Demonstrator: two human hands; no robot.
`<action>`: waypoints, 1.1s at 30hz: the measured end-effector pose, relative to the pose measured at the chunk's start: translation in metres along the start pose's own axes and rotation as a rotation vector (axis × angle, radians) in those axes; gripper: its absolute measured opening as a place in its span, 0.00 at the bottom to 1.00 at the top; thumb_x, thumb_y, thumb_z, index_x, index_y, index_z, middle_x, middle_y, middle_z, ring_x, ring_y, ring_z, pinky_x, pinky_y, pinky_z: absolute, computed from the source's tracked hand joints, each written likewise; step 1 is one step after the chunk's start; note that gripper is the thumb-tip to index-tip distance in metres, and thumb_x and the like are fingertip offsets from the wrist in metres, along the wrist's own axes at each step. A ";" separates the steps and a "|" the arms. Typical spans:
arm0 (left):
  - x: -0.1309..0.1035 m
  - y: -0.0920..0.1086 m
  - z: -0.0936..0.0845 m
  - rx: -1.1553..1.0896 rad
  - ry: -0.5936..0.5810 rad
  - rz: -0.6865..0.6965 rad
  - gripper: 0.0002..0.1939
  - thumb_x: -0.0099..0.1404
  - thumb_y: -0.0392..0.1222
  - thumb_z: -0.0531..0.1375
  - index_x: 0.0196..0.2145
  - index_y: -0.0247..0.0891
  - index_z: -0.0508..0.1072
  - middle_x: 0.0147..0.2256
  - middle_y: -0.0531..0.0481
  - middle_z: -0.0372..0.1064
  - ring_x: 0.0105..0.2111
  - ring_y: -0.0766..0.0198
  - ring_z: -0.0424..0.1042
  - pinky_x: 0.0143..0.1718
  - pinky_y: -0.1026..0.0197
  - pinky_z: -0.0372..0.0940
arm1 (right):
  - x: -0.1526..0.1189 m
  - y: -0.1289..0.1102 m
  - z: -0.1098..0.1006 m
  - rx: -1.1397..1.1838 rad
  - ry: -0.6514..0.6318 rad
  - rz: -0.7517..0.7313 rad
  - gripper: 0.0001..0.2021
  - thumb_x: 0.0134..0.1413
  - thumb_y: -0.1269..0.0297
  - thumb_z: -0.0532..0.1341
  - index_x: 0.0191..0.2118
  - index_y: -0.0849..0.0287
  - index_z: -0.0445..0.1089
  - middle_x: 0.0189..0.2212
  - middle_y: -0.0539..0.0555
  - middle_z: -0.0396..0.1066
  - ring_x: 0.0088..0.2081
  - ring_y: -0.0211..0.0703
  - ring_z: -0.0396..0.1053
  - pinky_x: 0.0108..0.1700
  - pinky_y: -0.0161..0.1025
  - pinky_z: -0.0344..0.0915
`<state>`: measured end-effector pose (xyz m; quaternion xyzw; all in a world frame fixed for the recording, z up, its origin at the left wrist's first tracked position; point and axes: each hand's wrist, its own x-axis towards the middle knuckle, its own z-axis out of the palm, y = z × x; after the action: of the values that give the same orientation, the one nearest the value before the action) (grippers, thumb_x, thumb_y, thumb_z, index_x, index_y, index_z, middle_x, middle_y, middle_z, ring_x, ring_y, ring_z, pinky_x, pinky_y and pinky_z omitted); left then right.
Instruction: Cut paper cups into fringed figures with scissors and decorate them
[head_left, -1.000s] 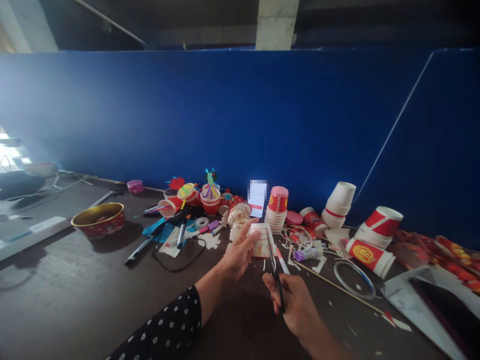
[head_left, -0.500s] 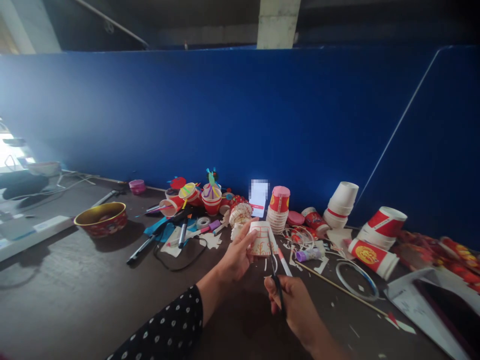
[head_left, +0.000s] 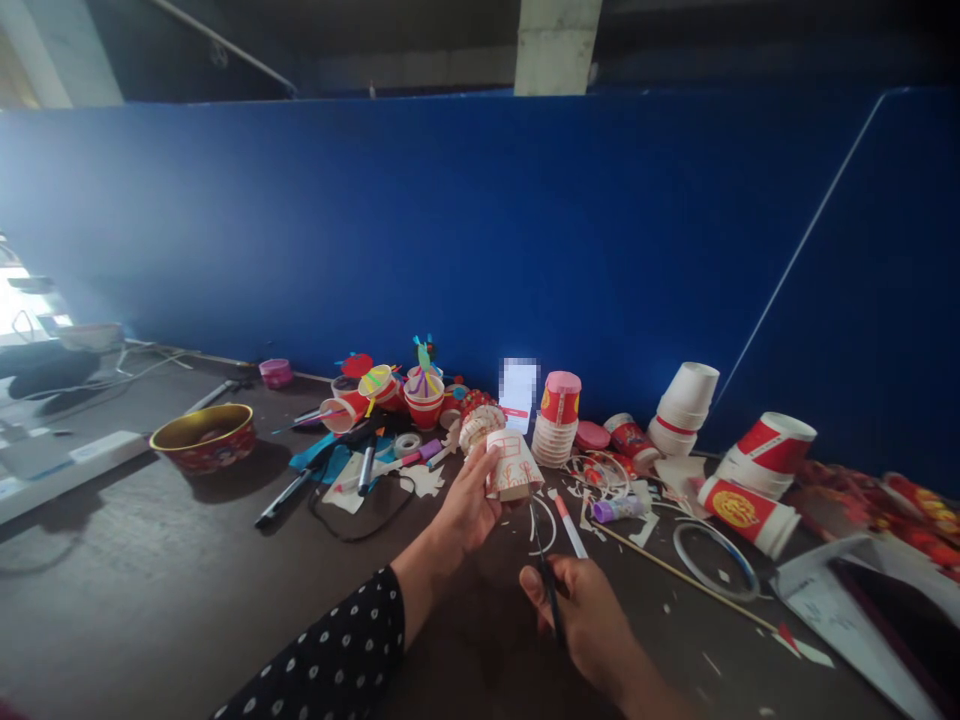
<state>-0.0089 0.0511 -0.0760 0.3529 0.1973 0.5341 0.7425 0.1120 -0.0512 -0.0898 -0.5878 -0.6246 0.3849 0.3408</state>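
A white paper cup with orange-red line drawings is tilted near the middle, its rim facing down. My left hand grips it from the left side. Black scissors are in my right hand, fingers wrapped round the handles. Their blades point up to the cup's lower right edge; whether they touch it I cannot tell. Just right of the cup, a white and orange marker lies beside a thin white ring.
Behind stand a lit phone and stacked cups. Decorated cups, pens and scraps lie left of centre. Further left is a gold-rimmed bowl. On the right are more cups, a stick and a white tray.
The cup has moved slightly left and tilted, showing more of its lower rim. The scissors have drawn back a little from its front, and my right hand has shifted slightly left.
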 end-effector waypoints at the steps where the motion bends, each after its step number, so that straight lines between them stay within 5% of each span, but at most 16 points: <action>1: 0.000 0.000 0.000 0.005 0.007 0.002 0.21 0.56 0.46 0.57 0.48 0.42 0.60 0.34 0.48 0.69 0.28 0.59 0.72 0.25 0.61 0.65 | 0.000 0.000 0.000 -0.008 0.002 -0.005 0.23 0.47 0.43 0.51 0.18 0.59 0.56 0.13 0.45 0.54 0.17 0.31 0.50 0.18 0.30 0.46; 13: -0.006 0.000 0.007 0.045 -0.036 0.033 0.24 0.57 0.42 0.57 0.51 0.45 0.59 0.40 0.48 0.68 0.34 0.62 0.70 0.33 0.59 0.67 | 0.001 0.002 0.000 -0.031 0.034 -0.034 0.21 0.48 0.45 0.52 0.19 0.59 0.56 0.14 0.45 0.54 0.18 0.32 0.50 0.19 0.31 0.46; 33: -0.007 -0.005 0.006 0.099 -0.062 0.025 0.25 0.57 0.43 0.58 0.52 0.46 0.58 0.41 0.47 0.67 0.34 0.62 0.70 0.29 0.63 0.67 | 0.001 -0.001 0.000 0.022 0.071 -0.047 0.23 0.48 0.44 0.52 0.17 0.59 0.55 0.13 0.45 0.53 0.17 0.31 0.49 0.18 0.31 0.46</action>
<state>-0.0037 0.0419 -0.0759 0.4080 0.1959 0.5217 0.7232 0.1116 -0.0500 -0.0895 -0.5824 -0.6214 0.3628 0.3781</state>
